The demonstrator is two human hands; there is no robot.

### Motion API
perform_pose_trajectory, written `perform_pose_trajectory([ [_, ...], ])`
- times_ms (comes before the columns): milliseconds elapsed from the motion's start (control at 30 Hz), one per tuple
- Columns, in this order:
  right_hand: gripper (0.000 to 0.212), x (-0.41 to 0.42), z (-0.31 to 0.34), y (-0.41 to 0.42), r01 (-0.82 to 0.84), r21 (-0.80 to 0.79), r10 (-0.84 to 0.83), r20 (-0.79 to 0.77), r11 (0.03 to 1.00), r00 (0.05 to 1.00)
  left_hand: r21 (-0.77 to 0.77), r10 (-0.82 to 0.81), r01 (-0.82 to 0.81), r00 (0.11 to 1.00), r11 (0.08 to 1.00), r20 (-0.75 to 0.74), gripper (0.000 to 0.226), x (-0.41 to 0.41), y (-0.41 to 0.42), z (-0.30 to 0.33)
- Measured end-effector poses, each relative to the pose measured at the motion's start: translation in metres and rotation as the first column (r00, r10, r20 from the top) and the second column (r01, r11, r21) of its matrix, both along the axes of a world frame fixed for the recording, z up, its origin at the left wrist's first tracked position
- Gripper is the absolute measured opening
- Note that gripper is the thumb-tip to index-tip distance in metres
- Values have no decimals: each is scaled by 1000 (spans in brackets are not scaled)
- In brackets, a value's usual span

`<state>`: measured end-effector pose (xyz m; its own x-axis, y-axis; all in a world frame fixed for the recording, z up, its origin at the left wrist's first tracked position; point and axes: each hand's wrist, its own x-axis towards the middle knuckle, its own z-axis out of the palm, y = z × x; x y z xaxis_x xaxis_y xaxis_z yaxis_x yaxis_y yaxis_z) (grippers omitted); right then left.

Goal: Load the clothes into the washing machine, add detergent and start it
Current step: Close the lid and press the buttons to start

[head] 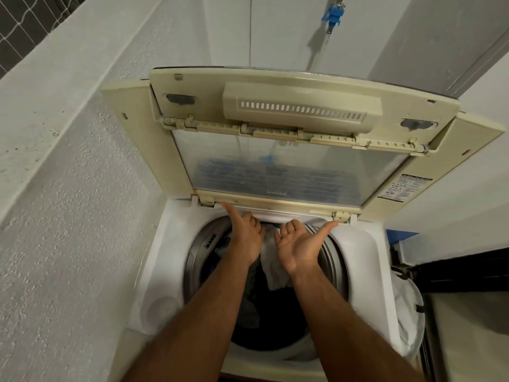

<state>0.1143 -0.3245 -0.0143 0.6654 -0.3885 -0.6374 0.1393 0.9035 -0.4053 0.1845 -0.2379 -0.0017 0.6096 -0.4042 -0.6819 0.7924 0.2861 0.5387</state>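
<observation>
Two bare forearms were seen nearest the camera, stretched forward over the open drum (198, 260) of a top-loading washing machine (154, 274). The left hand (245, 235) was held at the far rim of the opening with its thumb extended toward the lid's lower edge; its fingers were bent over and hidden, so whether anything was gripped could not be told. The right hand (298, 244) was turned palm up, its thumb spread outward and its fingers curled loosely at the same rim; nothing was seen to be held in it. The clothes (275, 271) were already lying inside the drum, a pale crumpled piece uppermost between the wrists and darker pieces below. The yellowed folding lid (275, 128) was raised upright behind the hands, with its clear panel facing the camera. A white bag (410, 321) was seen just beside the machine on the right. A blue tap fitting (334, 15) was mounted on the wall above.
</observation>
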Motion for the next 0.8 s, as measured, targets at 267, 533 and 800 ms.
perform_pose_trajectory([
  [267, 82, -14, 41, -15, -555, -443, 386, -417, 704, 823, 319, -401, 300, 858, 899, 321, 79, -11, 24, 40],
  [533, 63, -45, 88, -12, -582, -765, 275, -518, 276, 810, 671, -614, 108, 530, 733, 585, 59, -31, 63, 62],
  [800, 34, -49, 159, -21, -436, -879, 31, -449, -194, 893, 560, -533, -302, 176, 771, 828, 30, -20, 64, 134],
])
